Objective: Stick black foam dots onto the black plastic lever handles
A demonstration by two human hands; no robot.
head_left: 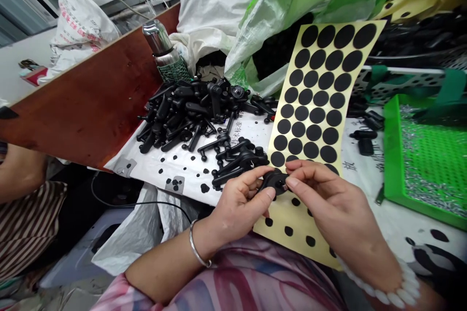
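Observation:
A black plastic part with a round disc-shaped end (276, 182) is held in front of my body, over the lower part of a pale yellow sheet. My left hand (244, 199) is closed around its left side, thumb on the near edge. At the right edge of the disc my right hand (321, 194) pinches with thumb and forefinger; whether a thin pad lies between them is hard to see. The yellow sheet (288, 214) carries rows of round black pads (314, 133), with small black dots on its near part where no pads sit.
Left of the sheet lies a heap of black plastic arms (189, 112). A steel flask (160, 43) stands behind it by a brown board (91, 102). At right is a green tray (394, 155) of small metal pieces. Another person's arm (22, 170) shows at far left.

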